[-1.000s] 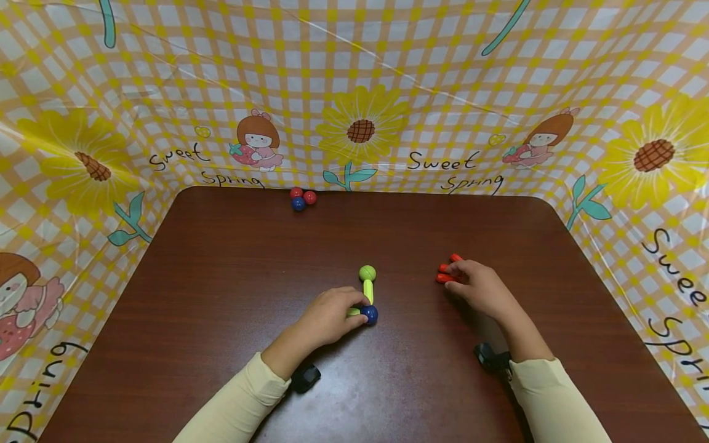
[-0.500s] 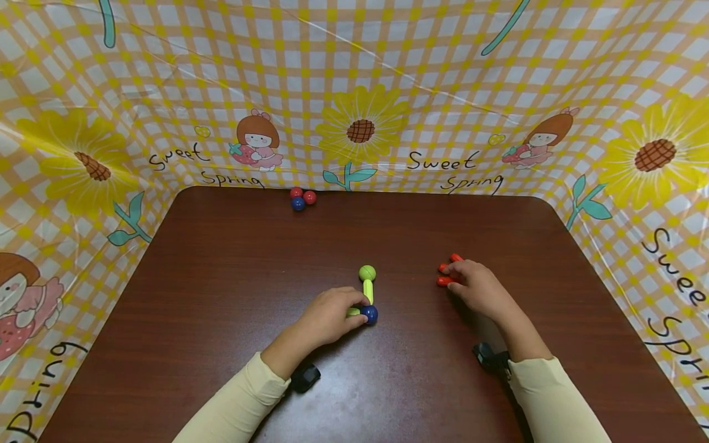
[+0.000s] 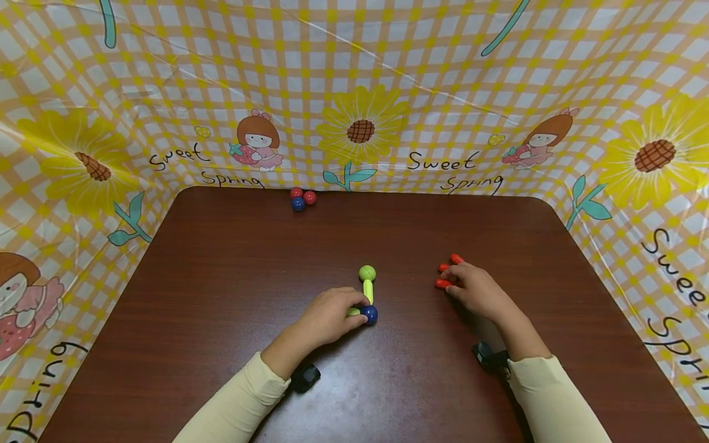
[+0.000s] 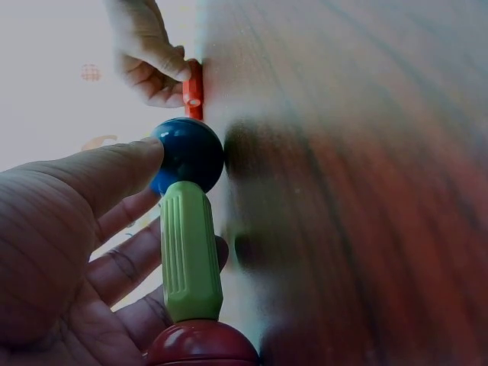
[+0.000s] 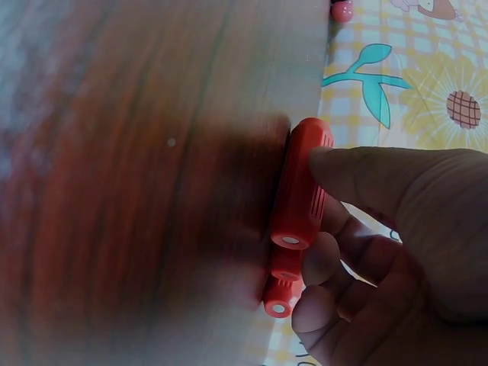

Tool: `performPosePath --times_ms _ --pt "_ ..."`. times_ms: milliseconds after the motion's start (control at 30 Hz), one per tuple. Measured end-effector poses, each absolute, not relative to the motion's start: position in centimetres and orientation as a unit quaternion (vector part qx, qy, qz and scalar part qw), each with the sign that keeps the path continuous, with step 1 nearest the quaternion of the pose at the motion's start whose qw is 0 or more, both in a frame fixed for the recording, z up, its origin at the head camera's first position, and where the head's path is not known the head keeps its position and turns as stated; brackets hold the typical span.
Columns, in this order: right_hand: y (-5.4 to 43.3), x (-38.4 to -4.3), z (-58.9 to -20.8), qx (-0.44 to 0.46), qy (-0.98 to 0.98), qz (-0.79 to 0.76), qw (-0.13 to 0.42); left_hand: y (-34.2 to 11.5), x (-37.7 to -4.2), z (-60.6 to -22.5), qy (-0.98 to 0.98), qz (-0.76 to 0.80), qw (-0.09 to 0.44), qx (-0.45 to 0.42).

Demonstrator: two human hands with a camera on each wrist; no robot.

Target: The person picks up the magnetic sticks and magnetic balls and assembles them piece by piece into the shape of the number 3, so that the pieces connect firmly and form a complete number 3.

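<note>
My left hand (image 3: 329, 314) holds the corner of a stick-and-ball assembly, its thumb on the glossy blue ball (image 3: 368, 315) and fingers curled round the far side. From that ball one yellow-green rod (image 3: 368, 292) runs away to a lime ball (image 3: 367, 274). A second green rod (image 4: 191, 252) leads back under the palm to a red ball (image 4: 202, 347), which the hand hides in the head view. At the right, my right hand (image 3: 482, 289) pinches the nearest red rod (image 5: 301, 187) between thumb and index finger. Two more red rods (image 3: 456, 259) lie just beyond it.
Two red balls and a blue ball (image 3: 298, 203) sit clustered at the far edge of the brown table (image 3: 232, 258). A checked, flower-printed cloth (image 3: 354, 61) rises round the back and both sides. A dark wrist camera (image 3: 305, 378) hangs under the left wrist.
The nearest red rod has shifted slightly toward me, away from the other two, with my right hand's fingers on it. My left hand and the assembly have stayed put.
</note>
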State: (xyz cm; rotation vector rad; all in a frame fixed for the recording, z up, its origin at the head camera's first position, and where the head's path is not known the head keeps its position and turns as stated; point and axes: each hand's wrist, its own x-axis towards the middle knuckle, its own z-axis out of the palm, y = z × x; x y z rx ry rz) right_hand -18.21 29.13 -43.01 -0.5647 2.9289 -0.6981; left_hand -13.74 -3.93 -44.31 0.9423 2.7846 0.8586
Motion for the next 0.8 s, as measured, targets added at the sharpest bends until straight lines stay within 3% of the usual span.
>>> performPosePath --times_ms 800 --pt "26.1 -19.9 -42.7 -0.121 0.94 -0.312 0.067 -4.0 -13.8 -44.4 0.904 0.287 0.027 0.315"
